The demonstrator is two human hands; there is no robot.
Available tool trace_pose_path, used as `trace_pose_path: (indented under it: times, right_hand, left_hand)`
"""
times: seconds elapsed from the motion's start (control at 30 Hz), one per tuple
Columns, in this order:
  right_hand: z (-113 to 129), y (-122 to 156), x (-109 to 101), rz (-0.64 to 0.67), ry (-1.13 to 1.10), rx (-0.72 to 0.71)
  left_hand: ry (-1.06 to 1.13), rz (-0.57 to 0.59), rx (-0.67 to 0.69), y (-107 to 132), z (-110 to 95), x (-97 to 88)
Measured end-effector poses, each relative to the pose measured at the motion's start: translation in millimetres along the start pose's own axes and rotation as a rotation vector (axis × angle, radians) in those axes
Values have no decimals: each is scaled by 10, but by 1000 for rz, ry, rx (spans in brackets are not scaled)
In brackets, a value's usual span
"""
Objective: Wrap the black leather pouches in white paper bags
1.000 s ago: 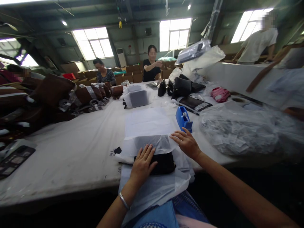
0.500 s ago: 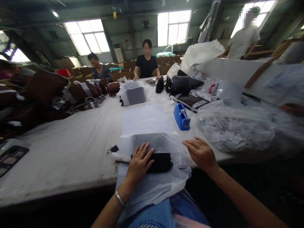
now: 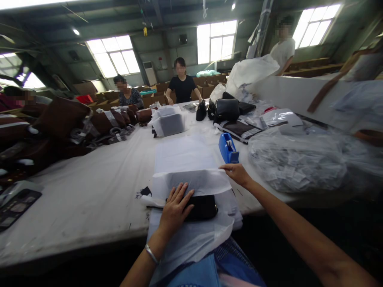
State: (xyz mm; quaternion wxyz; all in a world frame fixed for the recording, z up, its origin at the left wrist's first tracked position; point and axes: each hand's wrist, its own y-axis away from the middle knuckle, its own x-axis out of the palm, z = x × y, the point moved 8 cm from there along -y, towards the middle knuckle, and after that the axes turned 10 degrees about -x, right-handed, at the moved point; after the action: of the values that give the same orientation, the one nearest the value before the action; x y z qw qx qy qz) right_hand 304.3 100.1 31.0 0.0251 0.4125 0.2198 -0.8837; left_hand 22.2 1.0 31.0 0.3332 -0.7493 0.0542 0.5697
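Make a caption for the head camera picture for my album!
Left hand flat over a black bag, right hand pinching white tissue paper near a blue tape dispenser.

Two hands [image 3: 176, 207], one black pouch [image 3: 204, 208] under the left, one blue tape dispenser [image 3: 228, 149], one bracelet [image 3: 152, 254], four co-workers [image 3: 182, 88]

- Head cam, worn by person: sits above bench [image 3: 98, 187] level, just behind near edge, facing fwd & down twd far edge.
- L hand [image 3: 176, 207] & R hand [image 3: 237, 174] v. close, approx. mid-view.
- Wide FOV: windows [image 3: 217, 42] well past far edge up top; blue clothing [image 3: 194, 274] at btm.
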Motion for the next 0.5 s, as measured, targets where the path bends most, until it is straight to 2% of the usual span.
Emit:
trace_pose_path:
  times: [0.07,0.13,0.2,0.23,0.27,0.3,0.4,0.5]
  right_hand:
    - [-28,110,-108,-73,31,47]
    - [56,252,-261,-197,73,80]
    - [322,405,-395,-325,79,33]
    - [517,471,-413,-342,50,-27]
    - [738,522,-379,-299,-11,-105]
    - [971,568,-291,-194,-95,-190]
    - [1587,779,46,212,-333,-384]
    - [1830,988,225,426,-396,-432]
  left_hand:
    - [6,9,2,-1,4,7]
    - [10,16,-4,-5,11,15]
    - [13,20,-9,-9,13,19]
    - [15,19,-11,-10,11,20]
    - [15,18,-14,-11,10,20]
    - [14,18,-17,-13,8,21]
    - [10,16,-26,-25,6,25]
    - [0,18,-38,-72,19,42]
